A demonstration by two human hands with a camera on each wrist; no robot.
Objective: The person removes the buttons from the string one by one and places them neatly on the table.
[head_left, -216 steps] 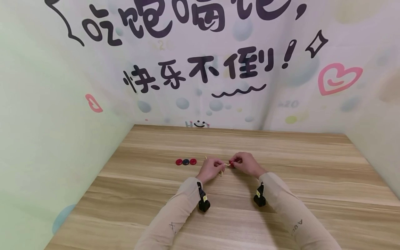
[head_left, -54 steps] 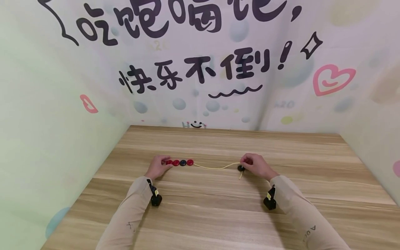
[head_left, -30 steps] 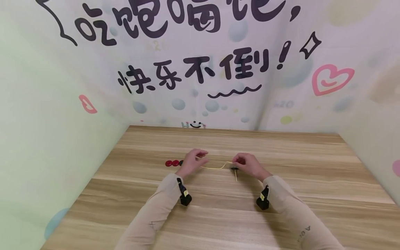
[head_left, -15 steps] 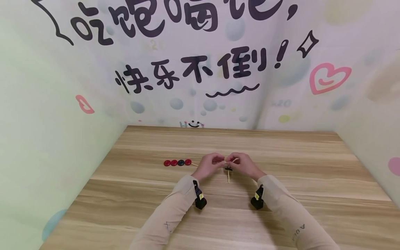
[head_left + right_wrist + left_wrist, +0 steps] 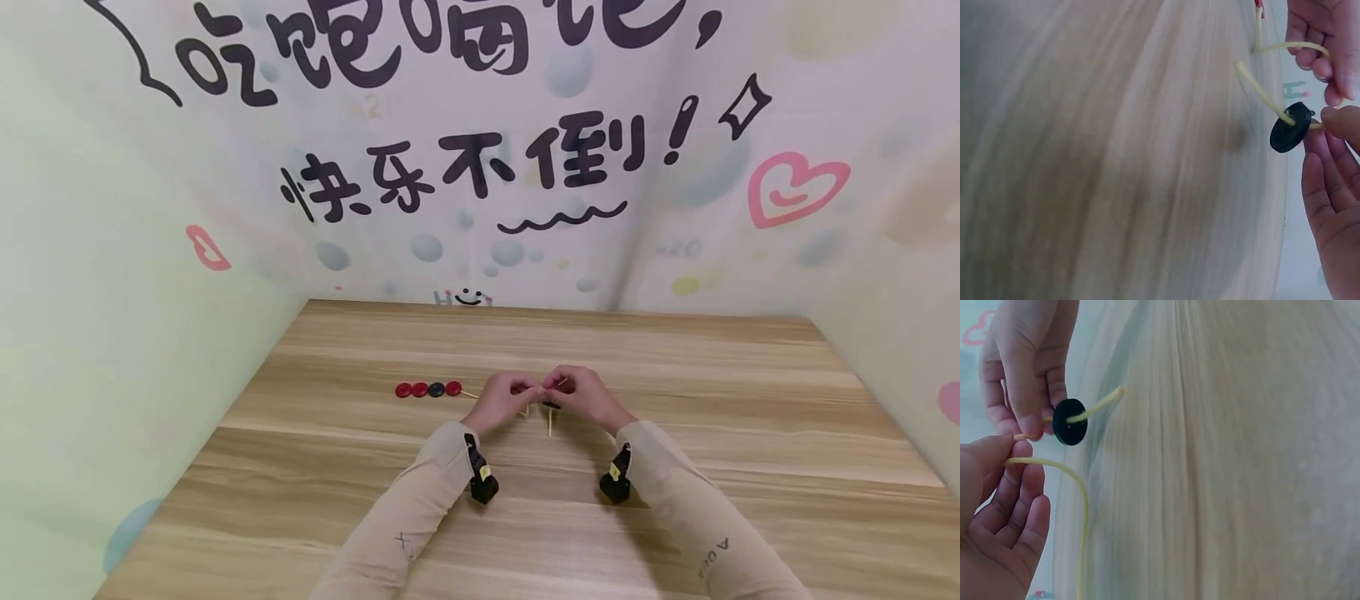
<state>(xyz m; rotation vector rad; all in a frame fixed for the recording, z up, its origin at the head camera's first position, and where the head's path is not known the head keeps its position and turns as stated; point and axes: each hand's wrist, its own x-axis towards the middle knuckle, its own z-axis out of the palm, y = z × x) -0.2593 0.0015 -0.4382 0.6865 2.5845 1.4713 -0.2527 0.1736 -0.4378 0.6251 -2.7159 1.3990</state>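
Note:
A black round button [image 5: 1070, 434] hangs threaded on a yellow cord [image 5: 1085, 519], whose short free end [image 5: 1250, 78] sticks out past the button's face. My right hand [image 5: 588, 397] pinches the cord between thumb and fingertips, right behind the button. Meeting it fingertip to fingertip, my left hand [image 5: 501, 402] pinches the cord on the other side, and a loop of it drops from the fingers. Farther left, a row of red buttons [image 5: 420, 389] with a dark button [image 5: 437, 389] among them lies flat on the table, and the cord runs from its right end towards the left hand.
The wood-grain table [image 5: 360, 342] carries the work and ends at a printed cloth backdrop [image 5: 420, 275] behind. Dark wrist cameras [image 5: 482, 479] hang from the beige sleeves [image 5: 420, 500], just above the table.
A red button first at my right hand has joined the row. My left hand has left the row's left end for the right hand, which has drawn leftward with the black button; both pinch the cord.

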